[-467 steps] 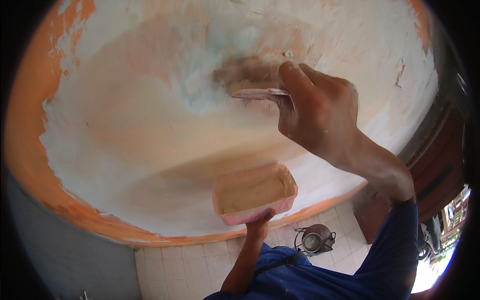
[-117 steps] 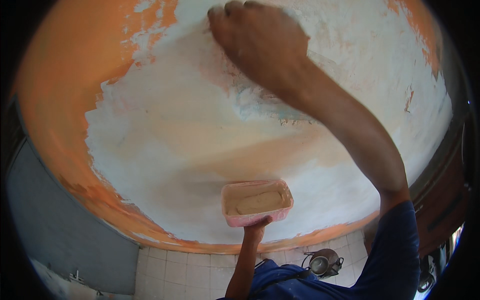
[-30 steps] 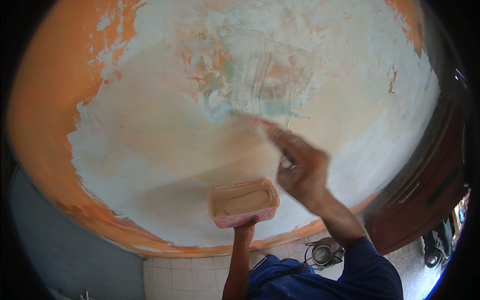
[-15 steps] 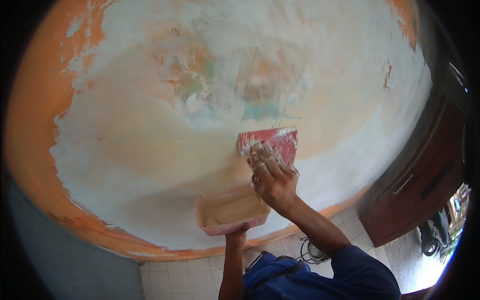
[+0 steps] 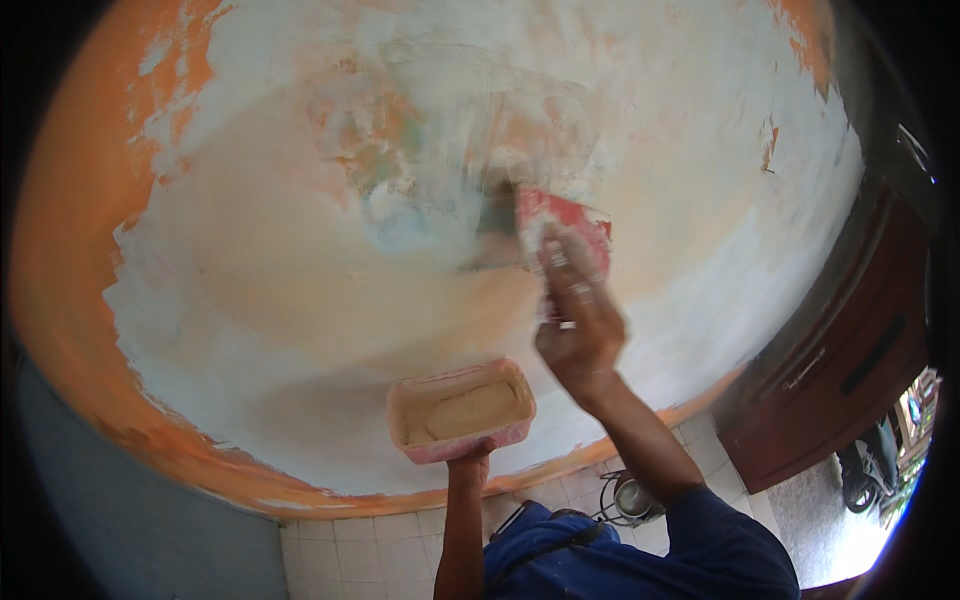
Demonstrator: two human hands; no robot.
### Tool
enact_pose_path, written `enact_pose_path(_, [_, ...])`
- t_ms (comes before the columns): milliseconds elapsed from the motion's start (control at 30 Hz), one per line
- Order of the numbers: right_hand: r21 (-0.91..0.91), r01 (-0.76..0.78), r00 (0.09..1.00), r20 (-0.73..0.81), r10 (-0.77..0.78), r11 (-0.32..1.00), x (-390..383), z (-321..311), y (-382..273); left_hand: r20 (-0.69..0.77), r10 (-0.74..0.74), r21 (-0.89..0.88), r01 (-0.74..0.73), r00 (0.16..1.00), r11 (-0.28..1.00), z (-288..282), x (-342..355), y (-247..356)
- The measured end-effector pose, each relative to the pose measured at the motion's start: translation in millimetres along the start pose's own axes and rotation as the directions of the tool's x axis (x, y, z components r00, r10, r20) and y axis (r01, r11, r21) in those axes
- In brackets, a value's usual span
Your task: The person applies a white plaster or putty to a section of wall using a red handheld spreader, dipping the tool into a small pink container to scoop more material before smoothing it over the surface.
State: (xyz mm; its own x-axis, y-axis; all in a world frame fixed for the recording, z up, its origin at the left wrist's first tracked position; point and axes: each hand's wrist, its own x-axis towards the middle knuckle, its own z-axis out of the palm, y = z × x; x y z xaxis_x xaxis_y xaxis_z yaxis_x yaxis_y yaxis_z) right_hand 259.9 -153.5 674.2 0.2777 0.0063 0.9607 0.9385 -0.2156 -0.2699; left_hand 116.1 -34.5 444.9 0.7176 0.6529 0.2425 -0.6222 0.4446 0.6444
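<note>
In my right hand is a red putty spreader, smeared with white filler and blurred by motion. Its blade is at the wall, beside a dark shadow and a patch of streaked filler over orange and teal traces. White smears coat my right fingers. Lower down, my left hand supports a pinkish rectangular tub from underneath and in front. Beige filler paste lies in the tub, its surface uneven.
Orange paint borders the whitened wall area. Pale floor tiles run along the wall's foot, with a round metal-looking object near my right arm. A dark red door is at the right, a motorcycle beyond it.
My right hand and the spreader have moved up the wall and slightly right, and the blade has tilted. The tub in my left hand has shifted slightly up and left.
</note>
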Motion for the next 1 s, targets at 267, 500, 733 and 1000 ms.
enact_pose_path(267, [0.068,0.114,0.938,0.323,-0.130,0.991,-65.0,35.4,1.0,-0.001,-0.034,0.044,0.034,0.999,0.998,-7.2,-9.0,0.8])
enact_pose_path(500, [0.194,0.058,0.890,0.435,-0.139,0.979,-87.7,8.5,-13.0,-0.020,-0.072,0.009,0.072,0.997,0.997,9.3,-1.7,5.8])
enact_pose_path(733, [0.059,0.133,0.991,0.026,-0.135,0.989,-27.1,-22.6,-2.6,-0.049,-0.024,0.018,0.025,0.999,1.000,-8.8,-8.6,-0.6])
enact_pose_path(1000, [0.075,0.072,0.981,0.176,-0.084,0.995,-67.9,42.8,-16.2,-0.036,-0.239,-0.036,0.238,0.970,0.971,-30.4,-5.8,-7.6])
